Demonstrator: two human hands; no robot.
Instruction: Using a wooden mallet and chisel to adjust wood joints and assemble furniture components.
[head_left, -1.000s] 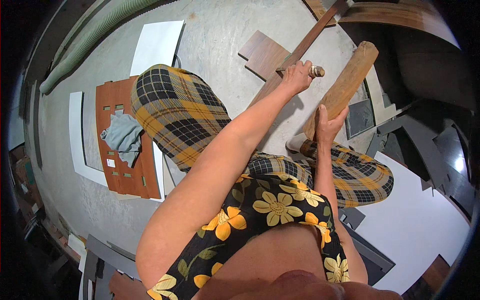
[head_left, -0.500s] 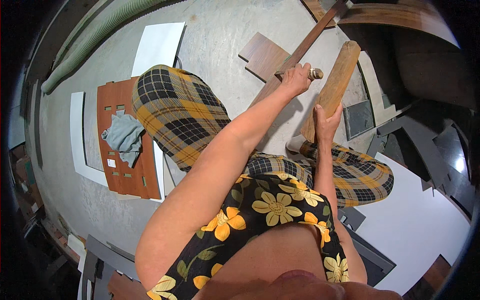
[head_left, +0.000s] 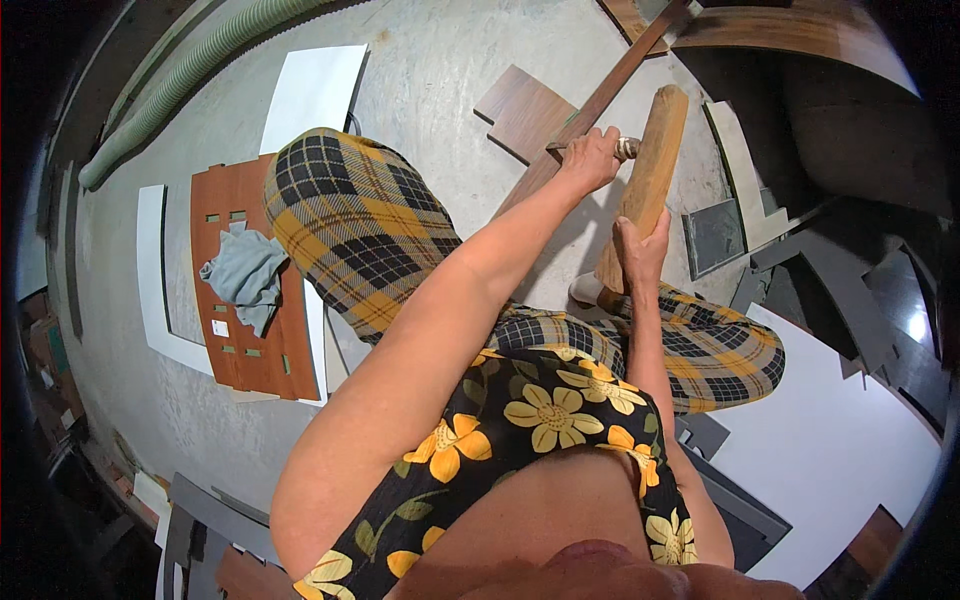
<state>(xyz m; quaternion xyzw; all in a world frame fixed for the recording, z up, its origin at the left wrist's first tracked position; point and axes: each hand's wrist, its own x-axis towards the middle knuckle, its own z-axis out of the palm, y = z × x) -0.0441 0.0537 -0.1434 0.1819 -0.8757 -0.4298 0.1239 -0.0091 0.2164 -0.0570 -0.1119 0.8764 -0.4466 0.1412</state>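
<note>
Left hand: one, closed round a slim tool, its banded butt pointing right; its tip lies by the edge of a long brown plank, though from my remote seat I cannot tell whether they touch. Right hand: one, gripping a wooden block near its lower end, block tilted, its side at the butt; contact, I cannot tell. Plank: one, aslant on the grey floor, a stepped brown board beside it. At left: one slotted red-brown panel, grey cloth on top. Handling notes, my judgement: steady the tip against the plank; fingers well back from the butt; block met square to the butt, in line with the tool, using short, even force; plank braced against sliding.
</note>
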